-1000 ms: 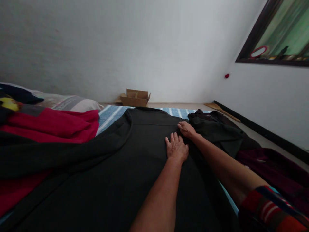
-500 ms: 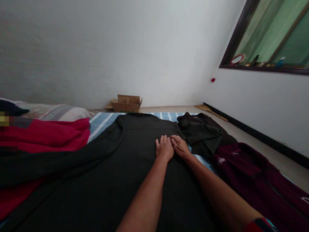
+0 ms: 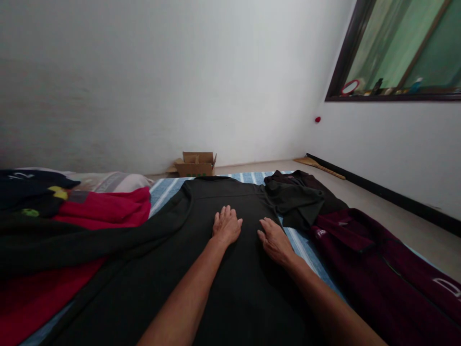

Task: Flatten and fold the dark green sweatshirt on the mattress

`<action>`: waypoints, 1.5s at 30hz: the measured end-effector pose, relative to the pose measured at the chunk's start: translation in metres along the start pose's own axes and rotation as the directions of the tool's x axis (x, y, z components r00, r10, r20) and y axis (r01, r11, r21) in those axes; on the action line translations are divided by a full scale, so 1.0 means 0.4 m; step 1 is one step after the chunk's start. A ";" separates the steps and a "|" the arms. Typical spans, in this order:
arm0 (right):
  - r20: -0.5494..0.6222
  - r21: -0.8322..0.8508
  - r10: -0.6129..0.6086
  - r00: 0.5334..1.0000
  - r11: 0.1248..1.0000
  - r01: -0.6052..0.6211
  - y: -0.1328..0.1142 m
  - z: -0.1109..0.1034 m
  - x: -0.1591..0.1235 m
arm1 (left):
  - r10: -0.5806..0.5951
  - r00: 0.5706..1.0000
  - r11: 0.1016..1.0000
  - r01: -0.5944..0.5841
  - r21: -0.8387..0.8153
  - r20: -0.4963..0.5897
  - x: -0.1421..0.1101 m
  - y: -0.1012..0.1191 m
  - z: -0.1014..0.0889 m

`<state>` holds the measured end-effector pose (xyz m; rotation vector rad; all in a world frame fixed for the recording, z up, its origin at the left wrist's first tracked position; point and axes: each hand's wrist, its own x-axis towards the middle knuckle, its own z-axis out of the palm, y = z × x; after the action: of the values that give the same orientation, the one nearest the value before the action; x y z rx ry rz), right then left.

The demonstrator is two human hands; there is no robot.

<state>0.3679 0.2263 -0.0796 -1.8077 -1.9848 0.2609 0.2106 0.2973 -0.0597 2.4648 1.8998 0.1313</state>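
You face a white wall [image 3: 216,72] at twelve o'clock, a dark-framed window [image 3: 406,48] at two, pale floor [image 3: 363,201] at three.

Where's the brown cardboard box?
In the head view, the cardboard box is a bit left of centre, near the wall, just beyond the striped cloth and the dark top.

Dim, cool light in here, and the white wall [image 3: 245,86] gets the best of it, palest through the middle, sinking to murky, mottled grey at left. Down low, the dark garment [image 3: 245,302] swallows its folds into near-black, a soft shadow pooling below the right fingers [image 3: 269,228]. And look at that wide-angle stretch: window frame [image 3: 345,53] leaning, maroon garment [image 3: 378,274] pulled cornerward, sill items [image 3: 377,86] blurry!
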 end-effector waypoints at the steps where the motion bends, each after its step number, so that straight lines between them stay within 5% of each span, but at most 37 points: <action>1: 0.033 -0.030 0.004 0.999 1.000 -0.003 -0.004 -0.003 -0.023 | -0.023 0.999 1.000 0.023 0.014 0.034 -0.013 -0.011 0.005; 7: 0.161 -0.175 0.097 0.982 0.982 -0.068 0.014 -0.014 -0.105 | -0.071 0.991 0.997 0.070 0.017 0.114 -0.036 -0.024 0.032; 12: 0.159 -0.205 0.165 0.973 0.970 -0.131 0.001 -0.050 -0.147 | -0.086 0.986 0.996 0.087 0.002 0.141 -0.044 -0.007 0.001; 17: 0.185 -0.114 0.044 0.982 0.993 -0.023 -0.046 -0.063 -0.240 | 0.021 0.986 1.000 -0.018 -0.019 0.163 -0.138 0.040 -0.023; 21: 0.224 -0.133 0.077 0.971 0.990 -0.048 -0.051 -0.041 -0.287 | 0.069 0.977 0.998 -0.066 -0.024 0.201 -0.212 0.059 -0.002; 29: 0.177 -0.206 0.086 0.980 0.977 -0.049 -0.037 -0.019 -0.294 | 0.052 0.978 0.998 -0.047 -0.032 0.203 -0.227 0.053 0.005; 38: 0.146 -0.212 0.059 0.987 0.977 -0.027 -0.033 -0.012 -0.296 | 0.146 0.977 0.989 -0.143 -0.034 0.157 -0.343 0.080 0.003; 45: 0.141 -0.209 0.064 0.988 0.977 -0.033 -0.036 -0.013 -0.297 | 0.148 0.979 0.989 -0.145 -0.036 0.141 -0.362 0.078 0.010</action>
<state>0.3628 0.1073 -0.0919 -2.0203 -2.1392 0.2162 0.2043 0.1494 -0.0686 2.5205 1.6513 -0.0178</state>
